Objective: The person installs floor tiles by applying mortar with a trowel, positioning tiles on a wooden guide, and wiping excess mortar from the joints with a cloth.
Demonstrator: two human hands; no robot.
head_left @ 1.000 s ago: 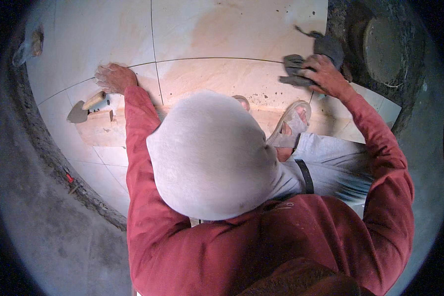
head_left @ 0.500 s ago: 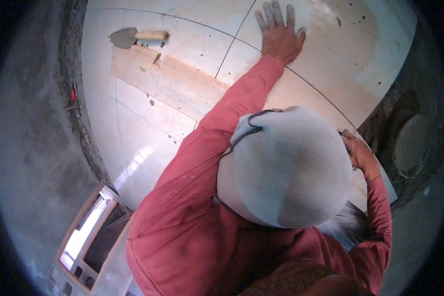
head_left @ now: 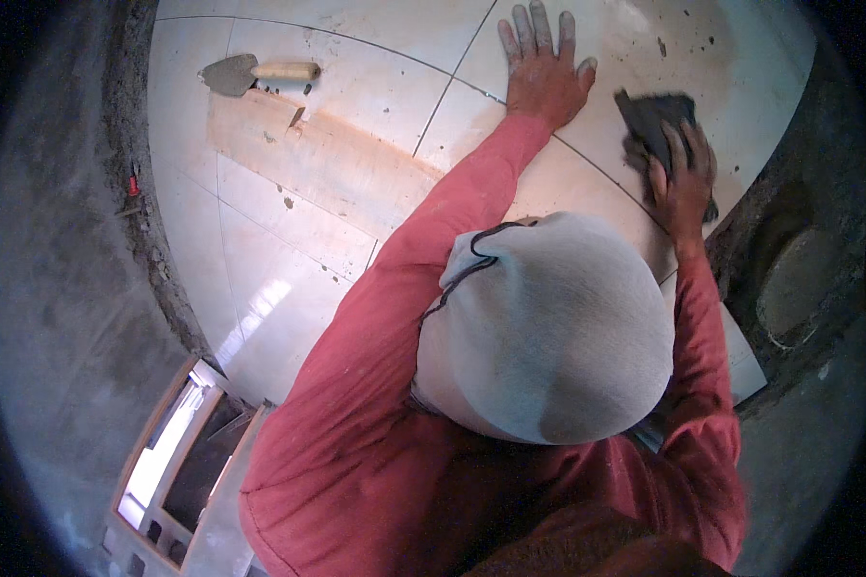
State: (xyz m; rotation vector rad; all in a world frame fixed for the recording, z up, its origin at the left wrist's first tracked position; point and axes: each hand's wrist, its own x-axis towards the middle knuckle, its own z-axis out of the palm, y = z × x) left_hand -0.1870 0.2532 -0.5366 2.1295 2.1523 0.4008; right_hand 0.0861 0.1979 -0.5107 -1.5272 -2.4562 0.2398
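My left hand (head_left: 547, 82), in a red sleeve, is open and lies flat with spread fingers on a large pale floor tile (head_left: 606, 34) at the top. To its right, my right hand (head_left: 683, 183) grips a dark grey cloth (head_left: 666, 115) that rests on the same tile. Part of the cloth shows beyond the fingers and another bit below the hand. Dark specks and a damp-looking brownish patch mark the tile around it. A rounded grey cap (head_left: 548, 327) fills the middle of the view and hides the floor beneath.
A pointing trowel (head_left: 229, 75) with a wooden handle lies at the upper left, beside a peach-coloured flat strip (head_left: 318, 159). A bare dirt edge with a round shape (head_left: 799, 284) borders the tiles on the right. At lower left stands a framed opening (head_left: 168, 457).
My right hand has come up from beside the cap onto the tile, and the dark cloth now shows in it. My left hand stays in place.
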